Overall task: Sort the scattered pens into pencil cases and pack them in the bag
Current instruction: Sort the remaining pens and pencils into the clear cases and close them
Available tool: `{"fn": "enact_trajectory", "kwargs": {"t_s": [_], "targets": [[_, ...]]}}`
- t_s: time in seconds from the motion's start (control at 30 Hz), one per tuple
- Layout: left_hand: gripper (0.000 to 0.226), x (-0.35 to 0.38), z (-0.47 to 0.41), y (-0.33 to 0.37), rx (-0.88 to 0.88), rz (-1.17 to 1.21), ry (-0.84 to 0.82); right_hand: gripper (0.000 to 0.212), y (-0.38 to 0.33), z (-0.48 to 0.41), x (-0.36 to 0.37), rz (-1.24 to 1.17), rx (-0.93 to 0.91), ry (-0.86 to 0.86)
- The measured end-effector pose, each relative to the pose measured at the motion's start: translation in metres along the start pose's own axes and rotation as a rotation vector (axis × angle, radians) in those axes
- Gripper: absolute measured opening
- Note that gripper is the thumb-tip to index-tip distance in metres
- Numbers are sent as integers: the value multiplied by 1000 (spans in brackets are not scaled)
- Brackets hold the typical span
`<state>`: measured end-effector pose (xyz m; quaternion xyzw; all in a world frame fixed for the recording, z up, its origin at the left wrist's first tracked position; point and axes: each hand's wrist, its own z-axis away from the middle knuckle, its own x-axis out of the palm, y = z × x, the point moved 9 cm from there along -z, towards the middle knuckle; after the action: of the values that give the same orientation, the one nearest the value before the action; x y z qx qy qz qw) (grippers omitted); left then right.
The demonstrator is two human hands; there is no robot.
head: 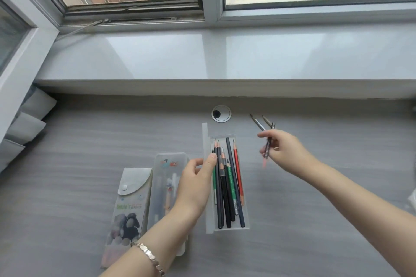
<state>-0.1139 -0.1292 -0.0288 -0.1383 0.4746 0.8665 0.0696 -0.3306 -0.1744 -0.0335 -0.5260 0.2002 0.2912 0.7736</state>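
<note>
Two pens (257,124) lie on the tabletop (90,153) just beyond the right grip (286,153), which pinches a third pen (267,152) at mid-shaft; it seems light, stiff, smooth. The left grip (195,182) pinches the open case (204,139) by its wall.

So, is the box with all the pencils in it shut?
No, the clear pencil case lies open, its lid turned up along the left side in the left hand, with the pencils showing inside.
</note>
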Motion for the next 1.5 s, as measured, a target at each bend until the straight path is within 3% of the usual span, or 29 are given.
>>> {"fn": "enact_trajectory", "kwargs": {"t_s": [0.07,0.13,0.2,0.33,0.5,0.57,0.73,0.9,1.3,1.4,1.5], "targets": [[42,0,-4,0,-9,12,0,4,1,-1,-18,55,30,52],[41,2,-7,1,-22,24,-4,36,5,-3,-31,77,103,101],[40,2,-9,3,-29,28,-6,47,-2,-9,-40,125,100,188],[40,1,-11,8,-22,27,-9,22,-8,-42,-24,326,94,192],[38,-3,-10,16,-2,20,-9,28,-7,-61,16,664,73,105],[38,-5,-10,16,1,20,-4,30,1,-64,26,645,82,81],[40,-5,-8,11,-3,14,-11,33,23,-58,18,302,177,150],[31,1,-3,8,4,10,-42,31,25,-50,-2,441,176,282],[40,3,-2,6,-7,-10,-27,28,44,-37,17,946,182,-6],[41,5,1,3,-8,-42,-30,19,41,-20,14,781,160,-26],[41,5,4,-1,-16,-48,-31,9,14,-3,-10,230,127,101]]}}
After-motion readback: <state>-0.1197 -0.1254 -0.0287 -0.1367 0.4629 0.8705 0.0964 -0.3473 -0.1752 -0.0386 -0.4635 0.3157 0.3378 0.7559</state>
